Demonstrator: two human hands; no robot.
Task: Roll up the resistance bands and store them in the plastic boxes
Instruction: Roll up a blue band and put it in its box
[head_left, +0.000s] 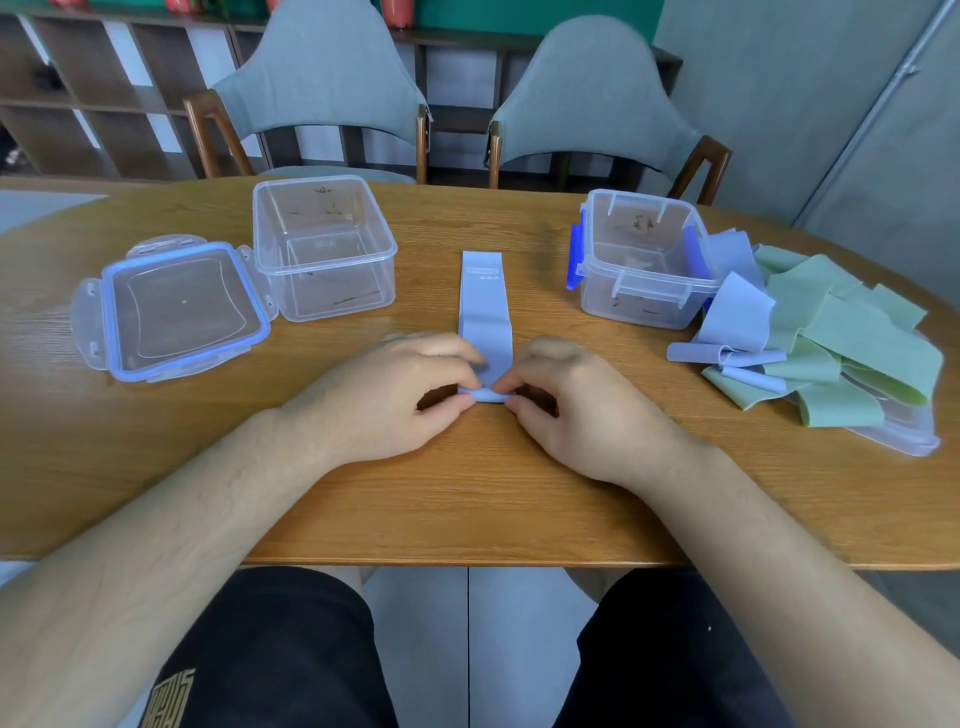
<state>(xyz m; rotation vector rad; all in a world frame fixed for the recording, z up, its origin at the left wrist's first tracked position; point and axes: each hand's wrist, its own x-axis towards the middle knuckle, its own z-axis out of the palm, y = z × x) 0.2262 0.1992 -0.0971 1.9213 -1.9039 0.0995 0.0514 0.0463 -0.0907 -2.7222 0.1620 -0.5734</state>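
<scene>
Since only a small first turn sits at the near end of the blue band (485, 306), which lies flat and straight on the table (467, 493), the roll could spring open or run crooked if either pinch slackens or one side leads. The left hand (379, 395) and right hand (576, 410) each have curled fingers and a thumb nipping that small roll, one at each edge. A loose or skewed roll would likely unwind once boxed. Left of the band stands a clear box (337, 299) holding no bands, with its lid (176, 312) flat beyond it. Right of the band a blue-clasped box (634, 306) is likewise bandless. Further right lies the pile of blue and green bands (831, 338).
</scene>
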